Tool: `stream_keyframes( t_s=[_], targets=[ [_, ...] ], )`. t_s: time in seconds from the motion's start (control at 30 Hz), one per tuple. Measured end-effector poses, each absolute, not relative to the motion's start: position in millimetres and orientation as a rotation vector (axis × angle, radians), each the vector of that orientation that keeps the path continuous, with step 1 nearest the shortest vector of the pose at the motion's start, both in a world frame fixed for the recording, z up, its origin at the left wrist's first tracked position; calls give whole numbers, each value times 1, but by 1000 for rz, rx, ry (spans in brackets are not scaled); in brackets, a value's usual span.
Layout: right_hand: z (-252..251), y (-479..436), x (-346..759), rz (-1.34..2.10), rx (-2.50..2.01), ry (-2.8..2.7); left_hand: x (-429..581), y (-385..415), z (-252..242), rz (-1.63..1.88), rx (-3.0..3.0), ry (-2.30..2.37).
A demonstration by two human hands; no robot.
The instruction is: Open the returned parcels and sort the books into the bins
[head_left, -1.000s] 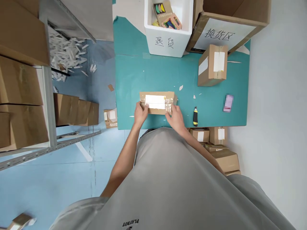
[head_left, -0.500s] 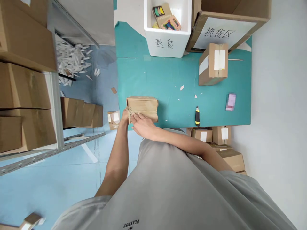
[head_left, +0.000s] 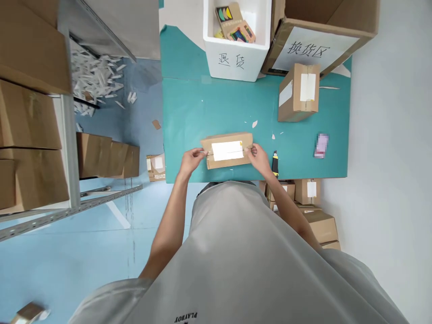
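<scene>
A small cardboard box [head_left: 229, 164] lies near the front edge of the teal table, with a white label [head_left: 227, 151] facing up. At its left end, the fingers of my left hand [head_left: 191, 161] are pinched on the edge. My right hand [head_left: 259, 158] is closed on the opposite end, thumb and fingers at the corner by the label. Just right of that hand sits a yellow and black utility knife [head_left: 275, 164].
A white foam bin [head_left: 232, 60] holding several small boxes and a large open carton [head_left: 313, 49] stand at the back. A taped box [head_left: 300, 96] is in front of the carton. A metal shelf [head_left: 67, 148] with cartons is at left, and more boxes [head_left: 320, 225] lie below the table at right.
The box has moved right and now shows its labelled side. My right hand has gone from the box's near side to its right end; my left hand stays at the left end.
</scene>
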State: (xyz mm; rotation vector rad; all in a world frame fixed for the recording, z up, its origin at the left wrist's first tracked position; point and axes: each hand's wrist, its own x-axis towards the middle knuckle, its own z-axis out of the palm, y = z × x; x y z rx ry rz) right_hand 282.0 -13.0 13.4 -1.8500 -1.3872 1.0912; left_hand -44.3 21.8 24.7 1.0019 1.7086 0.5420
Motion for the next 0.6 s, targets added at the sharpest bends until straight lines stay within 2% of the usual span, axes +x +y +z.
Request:
stream_keyframes(
  t_s=[0.1,0.3,0.6],
  targets=[
    [-1,-12,308,1131,-1884,-1283,-20,28,32,543,1135,1742],
    [-5,-30,315,978,-1901,-1269,-11,25,29,665,1186,1620],
    [-42,-65,310,1229,-2044,-1154,-2,-20,-12,405,997,1724]
  ],
)
